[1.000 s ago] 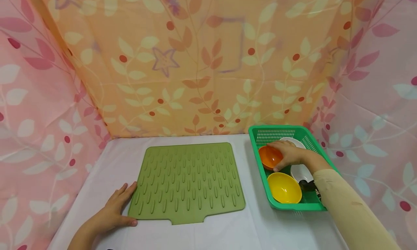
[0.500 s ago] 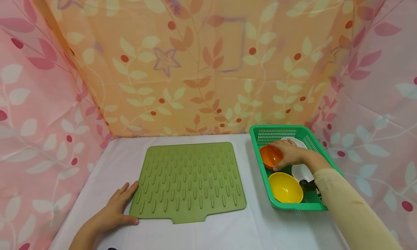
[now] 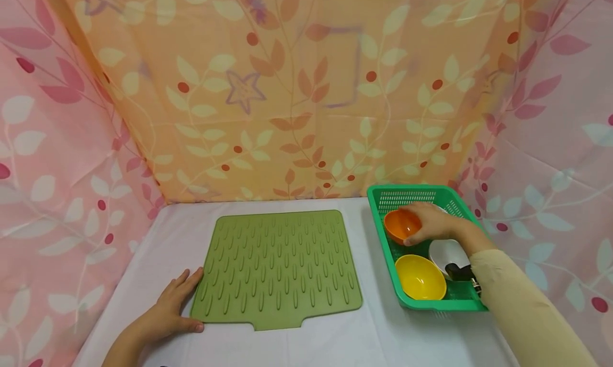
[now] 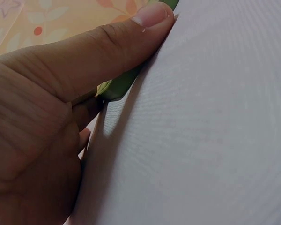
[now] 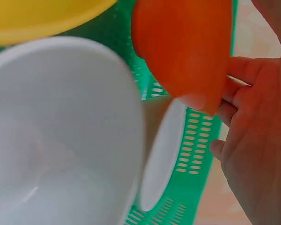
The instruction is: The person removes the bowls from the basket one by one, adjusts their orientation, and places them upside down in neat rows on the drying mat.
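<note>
My right hand [image 3: 435, 222] reaches into a green plastic basket [image 3: 386, 260] and grips an orange bowl [image 3: 398, 230] by its rim. The right wrist view has that orange bowl [image 5: 185, 47] tipped on its side, the fingers at its edge. A yellow bowl [image 3: 420, 279] sits in the basket's near left part, with a white bowl [image 3: 442, 252] beside it. Flat on the white table lies a green ribbed mat [image 3: 278, 268]. My left hand [image 3: 165, 311] rests at the mat's lower left corner, fingers spread and thumb along the near edge.
Behind the orange bowl, another white dish [image 5: 164, 159] leans near the perforated basket wall [image 5: 194, 136]. A black device [image 3: 460, 272] is at the right wrist. Patterned curtains [image 3: 306, 143] enclose the back and sides of the table.
My right hand has raised the orange bowl slightly and shifted it a little right, tilting it. The left hand and the mat stay where they were.
</note>
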Demonstrator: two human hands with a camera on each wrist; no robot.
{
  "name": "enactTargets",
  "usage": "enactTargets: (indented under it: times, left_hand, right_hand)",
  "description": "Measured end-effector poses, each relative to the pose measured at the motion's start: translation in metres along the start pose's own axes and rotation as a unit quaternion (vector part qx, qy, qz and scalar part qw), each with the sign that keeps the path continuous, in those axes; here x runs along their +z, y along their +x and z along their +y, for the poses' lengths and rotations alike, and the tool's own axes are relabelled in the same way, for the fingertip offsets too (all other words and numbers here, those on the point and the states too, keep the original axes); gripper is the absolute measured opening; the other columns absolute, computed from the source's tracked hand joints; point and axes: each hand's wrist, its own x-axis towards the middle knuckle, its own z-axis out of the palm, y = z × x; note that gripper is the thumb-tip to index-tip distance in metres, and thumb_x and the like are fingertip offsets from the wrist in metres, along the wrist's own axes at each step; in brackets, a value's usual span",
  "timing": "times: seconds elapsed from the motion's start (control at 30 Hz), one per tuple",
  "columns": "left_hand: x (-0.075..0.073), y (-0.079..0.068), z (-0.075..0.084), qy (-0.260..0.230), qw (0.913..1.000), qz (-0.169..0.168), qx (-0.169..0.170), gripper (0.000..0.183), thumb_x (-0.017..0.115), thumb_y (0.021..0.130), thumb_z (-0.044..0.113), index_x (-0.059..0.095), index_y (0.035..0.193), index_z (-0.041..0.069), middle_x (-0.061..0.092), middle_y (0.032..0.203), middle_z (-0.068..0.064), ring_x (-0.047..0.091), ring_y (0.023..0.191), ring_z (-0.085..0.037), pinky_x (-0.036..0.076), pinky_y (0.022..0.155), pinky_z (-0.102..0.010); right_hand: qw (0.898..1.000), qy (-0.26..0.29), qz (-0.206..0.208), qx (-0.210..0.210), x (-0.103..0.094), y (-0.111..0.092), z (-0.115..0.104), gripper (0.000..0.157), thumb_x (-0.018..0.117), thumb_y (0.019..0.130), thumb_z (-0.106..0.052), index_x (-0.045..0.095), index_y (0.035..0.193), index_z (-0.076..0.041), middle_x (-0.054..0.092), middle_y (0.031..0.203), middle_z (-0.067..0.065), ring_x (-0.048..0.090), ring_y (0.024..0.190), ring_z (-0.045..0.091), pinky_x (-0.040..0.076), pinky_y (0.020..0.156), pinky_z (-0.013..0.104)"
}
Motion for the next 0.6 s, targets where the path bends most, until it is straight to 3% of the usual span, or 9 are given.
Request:
enactTargets:
  times: [0.2,0.43,0.6]
  left_hand:
    - [-0.002,-0.001,0.002,0.012,0.9999,0.002,0.002,0.127,0.092,0.061,0.051,0.024,0.165,0.022,0.012,0.166,-0.031,0.005,0.146,-0.063,0.011,0.104,-0.084]
    - [0.001,0.002,0.001,0.021,0.9997,0.008,0.013,0.126,0.092,0.062,0.052,0.025,0.164,0.021,0.015,0.166,-0.031,0.008,0.146,-0.063,0.013,0.105,-0.084]
    - [0.001,-0.001,0.001,0.017,0.9997,0.011,0.015,0.126,0.093,0.06,0.05,0.027,0.164,0.019,0.017,0.164,-0.033,0.007,0.144,-0.066,0.011,0.105,-0.084]
  right_hand:
    - [1.0,0.02,0.012,0.016,-0.016,-0.008,-0.014,0.102,0.084,0.074,-0.056,0.046,0.15,0.001,0.047,0.15,0.027,0.033,0.138,0.051,0.023,0.109,0.077]
    - [0.999,0.022,0.038,0.021,-0.018,-0.023,-0.013,0.102,0.083,0.075,-0.057,0.044,0.151,-0.002,0.044,0.152,0.025,0.033,0.137,0.049,0.029,0.106,0.077]
    - [0.998,0.025,0.051,0.018,-0.024,-0.033,-0.027,0.103,0.083,0.076,-0.058,0.041,0.154,-0.006,0.042,0.153,0.022,0.031,0.138,0.048,0.032,0.104,0.077]
